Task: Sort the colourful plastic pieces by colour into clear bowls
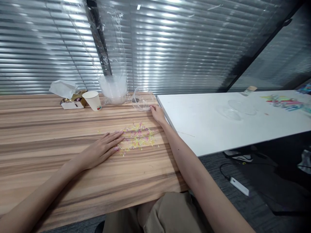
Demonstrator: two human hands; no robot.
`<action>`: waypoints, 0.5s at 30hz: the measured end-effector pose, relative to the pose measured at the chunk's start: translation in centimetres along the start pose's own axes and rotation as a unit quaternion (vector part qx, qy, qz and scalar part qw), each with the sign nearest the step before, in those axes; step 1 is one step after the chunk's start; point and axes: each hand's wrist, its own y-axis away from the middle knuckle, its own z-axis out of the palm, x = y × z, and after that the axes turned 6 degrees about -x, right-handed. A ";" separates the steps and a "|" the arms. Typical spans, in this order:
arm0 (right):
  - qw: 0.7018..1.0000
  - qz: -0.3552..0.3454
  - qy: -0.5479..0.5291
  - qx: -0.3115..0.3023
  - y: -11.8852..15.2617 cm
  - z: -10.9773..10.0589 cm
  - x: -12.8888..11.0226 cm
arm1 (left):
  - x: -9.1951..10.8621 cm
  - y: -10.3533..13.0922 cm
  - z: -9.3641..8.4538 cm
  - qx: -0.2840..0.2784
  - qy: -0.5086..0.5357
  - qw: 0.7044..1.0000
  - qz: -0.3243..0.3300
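My left hand lies flat on the wood-grain table, fingers stretched out. Its fingertips touch the left edge of a scattered patch of short yellow, pink and purple strands. Farther back, my right hand reaches across the table near its right edge, fingers closed on the rim of a clear round plastic container. The container looks tilted on the table; whether it is a bowl or a lid, I cannot tell.
At the back stand a tissue box, a paper cup and a plastic-wrapped stack of clear containers. The white table adjoins on the right, bearing clear round plastic pieces and colourful strips. Blinds hang behind.
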 end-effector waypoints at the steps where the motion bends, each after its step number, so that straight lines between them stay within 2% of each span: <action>1: 1.000 0.000 0.000 -0.001 0.0 0.0 0.0 | 0.0 0.0 0.0 -0.001 -0.001 1.000 -0.001; 15: 1.000 0.025 -0.006 0.005 0.2 -0.3 -0.8 | 0.0 0.0 -0.1 -0.017 -0.002 1.000 -0.007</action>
